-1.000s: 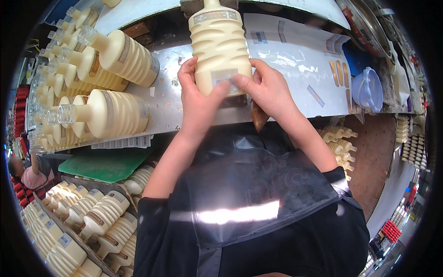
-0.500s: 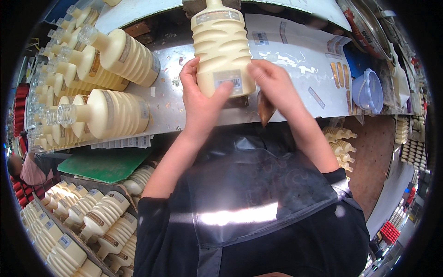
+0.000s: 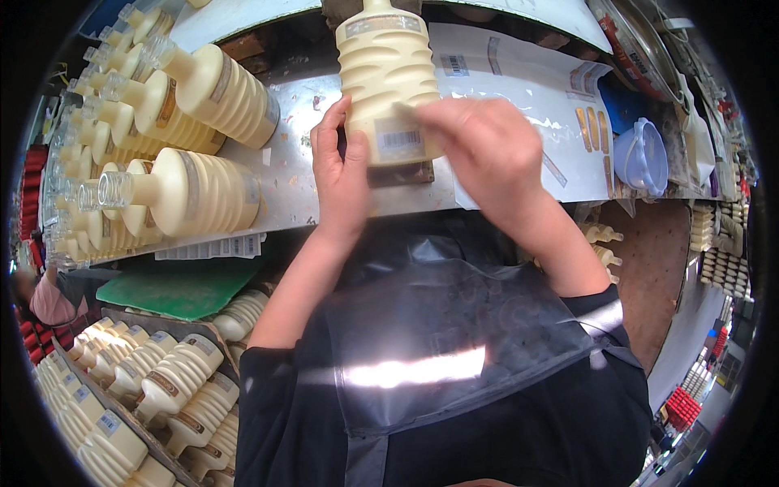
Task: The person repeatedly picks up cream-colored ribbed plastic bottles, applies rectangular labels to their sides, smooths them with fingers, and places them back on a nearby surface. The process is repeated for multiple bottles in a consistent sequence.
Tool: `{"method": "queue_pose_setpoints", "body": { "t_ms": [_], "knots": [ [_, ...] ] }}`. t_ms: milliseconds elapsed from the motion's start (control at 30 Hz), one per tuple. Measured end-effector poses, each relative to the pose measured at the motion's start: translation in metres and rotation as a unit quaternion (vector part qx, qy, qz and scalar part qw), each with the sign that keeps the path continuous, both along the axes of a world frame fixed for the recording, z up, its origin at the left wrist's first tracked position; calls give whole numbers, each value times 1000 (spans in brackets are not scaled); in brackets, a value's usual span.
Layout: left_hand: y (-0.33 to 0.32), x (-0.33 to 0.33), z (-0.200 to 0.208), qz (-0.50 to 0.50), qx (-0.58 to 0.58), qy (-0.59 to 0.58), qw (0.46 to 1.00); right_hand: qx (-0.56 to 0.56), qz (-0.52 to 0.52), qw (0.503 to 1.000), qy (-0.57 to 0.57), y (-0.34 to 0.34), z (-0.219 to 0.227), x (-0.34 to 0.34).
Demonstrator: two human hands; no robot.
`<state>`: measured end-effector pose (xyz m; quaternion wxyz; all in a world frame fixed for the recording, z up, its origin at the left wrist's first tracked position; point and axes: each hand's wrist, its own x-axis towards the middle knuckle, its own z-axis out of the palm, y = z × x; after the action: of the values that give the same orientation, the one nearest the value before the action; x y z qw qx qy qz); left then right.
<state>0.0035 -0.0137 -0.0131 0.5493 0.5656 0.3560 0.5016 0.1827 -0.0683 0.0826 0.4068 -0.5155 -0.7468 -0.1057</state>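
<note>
Squarely between left hand [image 3: 341, 174] and right hand [image 3: 479, 150]: ribbed cream bottle [image 3: 385, 77].

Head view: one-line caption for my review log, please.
Left hand steadies a ribbed cream bottle on the metal bench while right hand presses its barcode label.

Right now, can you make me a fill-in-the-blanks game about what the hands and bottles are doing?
1. Both hands are on a ribbed bottle whose colour is ____.
2. The left hand grips the bottle's ____ side.
3. The right hand presses on a small barcode ____ near the bottle's base.
4. The other bottles on the metal table lie on their ____.

Missing words: cream; left; sticker; sides
</note>
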Motion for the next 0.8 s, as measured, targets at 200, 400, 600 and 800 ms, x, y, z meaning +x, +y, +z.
{"method": "queue_pose_setpoints", "body": {
  "t_ms": [200, 400, 600, 800],
  "knots": [
    [0, -3, -1, -6, -14, -5, 1000, -73, 45, 996, 0, -29, -4, -21],
    [8, 7, 7, 38, 55, 89, 994, -259, -50, 891, 370, -18, -6, -29],
    [14, 7, 11, 36, 88, 164, 982, -173, -106, 958, 200, -21, -28, -24],
    [15, 6, 14, 13, 62, 141, 988, -120, -129, 968, 176, 0, -39, 3]
  ]
}}
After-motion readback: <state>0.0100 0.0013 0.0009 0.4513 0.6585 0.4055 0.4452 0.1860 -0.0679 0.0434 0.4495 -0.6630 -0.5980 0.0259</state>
